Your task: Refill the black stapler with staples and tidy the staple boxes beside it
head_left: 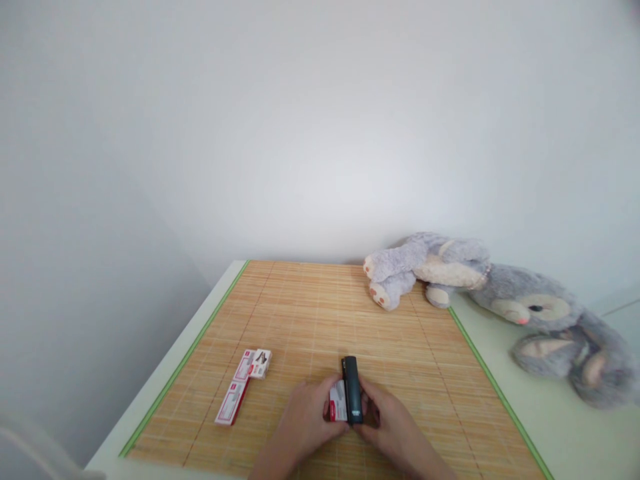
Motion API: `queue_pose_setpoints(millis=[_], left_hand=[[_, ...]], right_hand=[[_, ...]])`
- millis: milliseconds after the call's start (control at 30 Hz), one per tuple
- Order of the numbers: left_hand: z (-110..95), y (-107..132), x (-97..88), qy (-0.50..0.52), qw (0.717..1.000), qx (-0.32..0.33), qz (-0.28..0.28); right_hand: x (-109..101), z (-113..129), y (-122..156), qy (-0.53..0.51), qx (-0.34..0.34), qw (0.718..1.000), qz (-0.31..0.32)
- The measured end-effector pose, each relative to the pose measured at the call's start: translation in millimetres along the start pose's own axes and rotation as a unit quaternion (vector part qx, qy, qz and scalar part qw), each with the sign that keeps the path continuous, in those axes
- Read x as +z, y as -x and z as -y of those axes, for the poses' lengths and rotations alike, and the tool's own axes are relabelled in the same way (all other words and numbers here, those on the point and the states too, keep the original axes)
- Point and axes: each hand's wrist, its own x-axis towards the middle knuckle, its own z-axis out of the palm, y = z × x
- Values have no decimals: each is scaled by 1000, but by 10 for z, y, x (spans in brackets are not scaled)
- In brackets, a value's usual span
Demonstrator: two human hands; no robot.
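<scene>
A black stapler point(353, 390) stands lengthwise between my two hands, low in the middle of the head view. Pressed up against its left side is a small white and red box point(338, 402). My left hand point(309, 415) is closed around that box, thumb at the near end and fingers at the far side. From the other side my right hand point(391, 421) grips the stapler; some of its fingers are curled and partly hidden behind it. Whether the stapler and box rest on the mat or are slightly lifted, I cannot tell.
Left of my hands lie two white and red boxes point(232, 403) end to end, with a smaller staple box point(261, 364) against the far one. A bamboo mat point(310, 307) with green edges covers the table. A grey plush rabbit point(525, 297) lies at the back right, by the wall.
</scene>
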Motion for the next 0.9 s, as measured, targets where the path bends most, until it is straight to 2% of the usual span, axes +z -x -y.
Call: queue_pose_setpoints(millis=[233,367,500,567,633,700,767,833,900], left_hand=[[-94,-63,-30,28,998,50,-26],[-14,-47,3,42,997,55,-21],[143,98,26,51,998,17,-44],[257,210,1,46,995,-4,-90],[408,335,-59,22,984,-20,-175],[593,462,-135,-28,955,-45,-292],[793,582,-198,-94,907,-93,-400],[982,684,-227,-141,868,-148,-453],[1142,757,-224,-153,856,-186,-457]], right_hand=[[-4,55,12,-14,-1,1000,-28],[58,8,36,-1,10,999,-34],[131,-127,95,-15,20,999,-37],[150,-197,128,-5,33,999,-32],[158,-242,156,9,40,999,-26],[160,-258,175,15,37,999,-24],[161,-253,183,12,30,999,-24],[162,-243,182,6,27,999,-24],[164,-238,177,4,32,999,-21]])
